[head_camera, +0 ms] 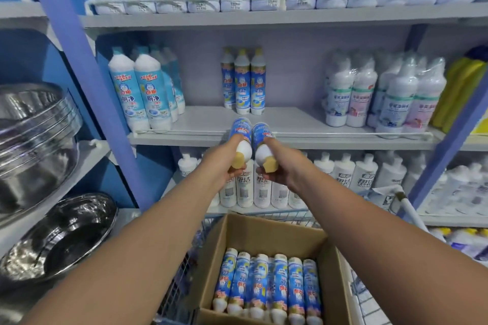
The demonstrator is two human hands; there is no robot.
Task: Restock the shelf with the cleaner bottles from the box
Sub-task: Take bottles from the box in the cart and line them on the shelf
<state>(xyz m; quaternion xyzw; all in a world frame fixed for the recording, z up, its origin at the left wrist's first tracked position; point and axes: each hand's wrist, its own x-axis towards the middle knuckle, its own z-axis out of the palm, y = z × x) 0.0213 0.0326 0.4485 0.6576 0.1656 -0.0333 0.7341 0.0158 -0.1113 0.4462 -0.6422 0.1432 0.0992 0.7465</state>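
- At the middle shelf (290, 124) edge: left hand (224, 163) grips one cleaner bottle (240, 134), right hand (280, 166) grips another (261, 137), bases forward.
- Three matching bottles (243, 82) stand behind.
- Box (264, 235) below holds more.

I hold two bottles, one in my left hand (223, 163) and one in my right hand (281, 166). Three of the same bottles (243, 82) stand on the middle shelf (303, 120). In the box (266, 235) I count about six more lying in a row; any underneath are hidden. To the left stand two front teal bottles (140, 92), with more behind that I cannot count. Two steel basins (55, 235) sit at far left.
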